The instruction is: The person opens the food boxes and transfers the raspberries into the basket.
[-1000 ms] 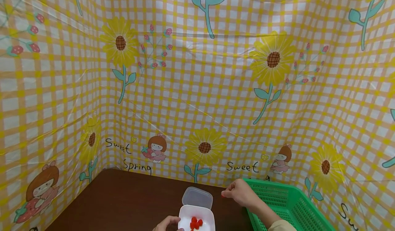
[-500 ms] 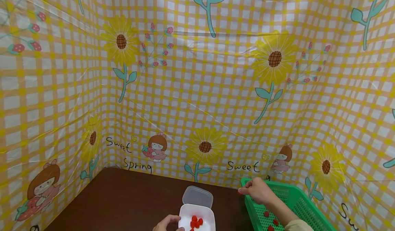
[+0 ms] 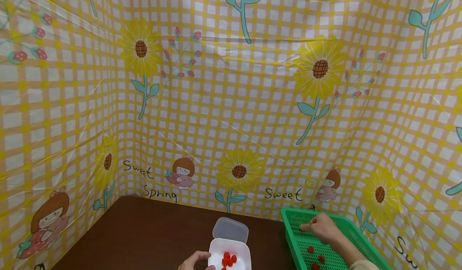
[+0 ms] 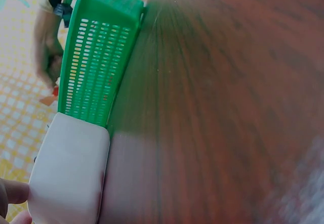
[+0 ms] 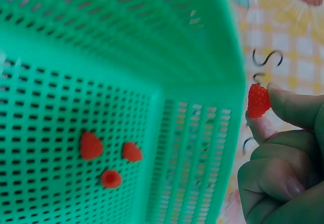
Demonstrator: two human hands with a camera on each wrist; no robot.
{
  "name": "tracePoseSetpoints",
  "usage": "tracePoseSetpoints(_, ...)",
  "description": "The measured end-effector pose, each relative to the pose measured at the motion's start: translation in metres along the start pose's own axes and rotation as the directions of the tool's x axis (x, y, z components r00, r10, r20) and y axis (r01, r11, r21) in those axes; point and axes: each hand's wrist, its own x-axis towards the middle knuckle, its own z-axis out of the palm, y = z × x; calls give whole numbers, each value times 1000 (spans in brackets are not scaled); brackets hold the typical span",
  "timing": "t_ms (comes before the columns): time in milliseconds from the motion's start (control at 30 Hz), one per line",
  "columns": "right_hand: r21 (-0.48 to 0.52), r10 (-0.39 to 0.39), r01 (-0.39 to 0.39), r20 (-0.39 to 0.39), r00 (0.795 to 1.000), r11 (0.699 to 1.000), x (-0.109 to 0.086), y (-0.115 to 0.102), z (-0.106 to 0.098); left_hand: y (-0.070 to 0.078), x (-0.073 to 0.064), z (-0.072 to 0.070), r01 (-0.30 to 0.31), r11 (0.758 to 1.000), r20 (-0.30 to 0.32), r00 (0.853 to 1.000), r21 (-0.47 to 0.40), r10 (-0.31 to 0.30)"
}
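A red raspberry (image 5: 258,100) is pinched between the thumb and index finger of my right hand (image 3: 322,226), over the far left part of the green basket (image 3: 294,244). Three more raspberries lie on the basket floor, one of them (image 5: 91,145) close to the other two. My left hand (image 3: 195,260) holds the left side of a small white container (image 3: 244,254) at its rim. Inside that container sit several red raspberries (image 3: 229,262). In the left wrist view the container's outer side (image 4: 71,168) shows, with a fingertip against it.
The container's translucent lid (image 3: 231,230) lies open behind it on the dark brown table (image 3: 155,234). A checked, flowered cloth (image 3: 231,101) surrounds the table at the back and sides. The basket's perforated walls rise at the right.
My right hand has moved right with the raspberry, from beside the lid to over the basket. The raspberries in the basket have come into sight. My left hand and the container have stayed in place.
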Motion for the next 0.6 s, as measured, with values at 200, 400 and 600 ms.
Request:
tracePoseSetpoints(200, -2, 52, -52, -3, 999, 999, 2, 18, -4, -1, 0, 0, -4, 1000, 21, 1000, -26, 4)
tracePoseSetpoints(400, -14, 99, -99, 2, 995, 995, 10, 36, -4, -1, -1, 0, -21, 999, 20, 1000, -30, 22)
tracePoseSetpoints(600, -34, 118, -117, 26, 993, 993, 16, 53, 0, -3, -1, -1, -29, 998, 30, 999, -52, 30)
